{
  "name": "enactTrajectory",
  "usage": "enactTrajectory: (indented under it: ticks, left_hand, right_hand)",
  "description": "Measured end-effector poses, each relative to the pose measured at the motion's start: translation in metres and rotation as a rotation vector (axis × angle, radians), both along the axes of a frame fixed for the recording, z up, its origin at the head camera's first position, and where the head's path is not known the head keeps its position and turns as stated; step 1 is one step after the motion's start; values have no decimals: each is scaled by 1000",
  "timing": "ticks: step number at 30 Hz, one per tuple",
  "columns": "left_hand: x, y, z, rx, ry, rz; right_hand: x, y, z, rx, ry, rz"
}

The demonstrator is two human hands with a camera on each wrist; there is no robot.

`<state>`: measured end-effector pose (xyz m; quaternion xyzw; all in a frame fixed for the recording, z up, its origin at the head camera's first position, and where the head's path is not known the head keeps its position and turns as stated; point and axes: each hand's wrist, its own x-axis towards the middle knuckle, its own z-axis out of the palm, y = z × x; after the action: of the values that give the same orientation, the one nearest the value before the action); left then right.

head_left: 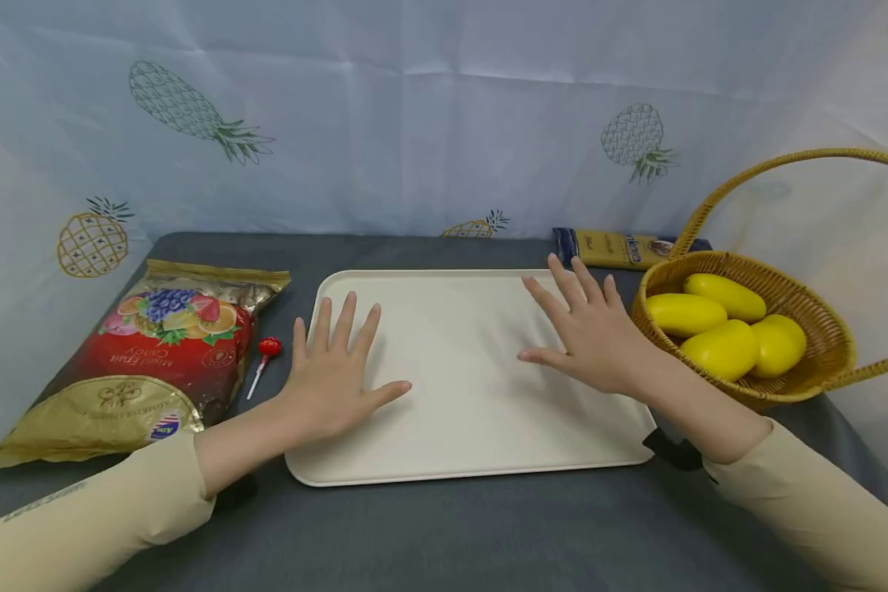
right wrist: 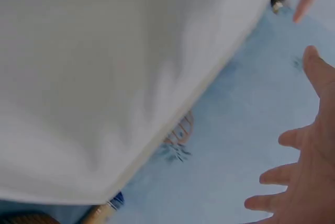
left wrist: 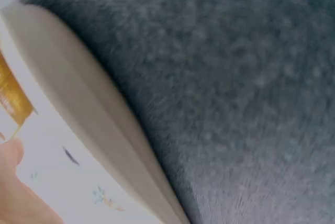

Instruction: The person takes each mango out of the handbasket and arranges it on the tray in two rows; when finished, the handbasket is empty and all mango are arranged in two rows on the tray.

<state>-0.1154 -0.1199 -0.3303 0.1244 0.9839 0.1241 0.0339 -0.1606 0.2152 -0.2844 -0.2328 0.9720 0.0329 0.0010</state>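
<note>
A cream rectangular tray (head_left: 462, 386) lies on the grey cloth, with nothing on it. My left hand (head_left: 333, 378) is spread over its left side, fingers straight and holding nothing. Over the right side is my right hand (head_left: 592, 337), its fingers likewise apart and straight. Whether either palm touches the tray, I cannot tell. Left of the left hand lies a red lollipop (head_left: 270, 347) with a white stick, beside a red and gold bag of mixed fruit candy (head_left: 170, 353). In the left wrist view the tray's rim (left wrist: 78, 72) shows close up; the right wrist view shows the right hand (right wrist: 309, 171) side-on.
A wicker basket (head_left: 832, 329) with a tall handle stands at the right, near my right forearm, holding several yellow fruits (head_left: 721, 349). Behind the tray's right corner lies a blue and gold packet (head_left: 622, 248). A pineapple-print curtain (head_left: 414, 123) hangs along the back.
</note>
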Motion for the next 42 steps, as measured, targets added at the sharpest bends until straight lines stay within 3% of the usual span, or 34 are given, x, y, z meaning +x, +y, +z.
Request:
enactTrajectory:
  ticks: [7,12,17,21,24,31,37,42]
  left_hand:
    - [-5,-13,16,117,-31,47]
    - [-9,-25,27,265,-61,67]
    - [-14,-39,35,379,-138,107]
    - [-19,-49,37,434,-216,153]
    - [-23,-55,35,453,-271,181]
    - [-29,-62,31,422,-380,203]
    - [-31,-65,29,429,-494,204]
    - [-31,-70,25,403,-522,180]
  right_hand:
    - [-2,21,44,-194,144,-6]
    - [-7,48,70,-356,136,-61]
    - [-17,81,86,-486,131,-104]
    - [-25,105,90,-530,173,-144]
    - [-32,122,91,-576,157,-188]
    - [-40,154,87,-614,121,-347]
    - [-48,173,83,-694,4,-447]
    - [-57,187,82,-765,-61,-478]
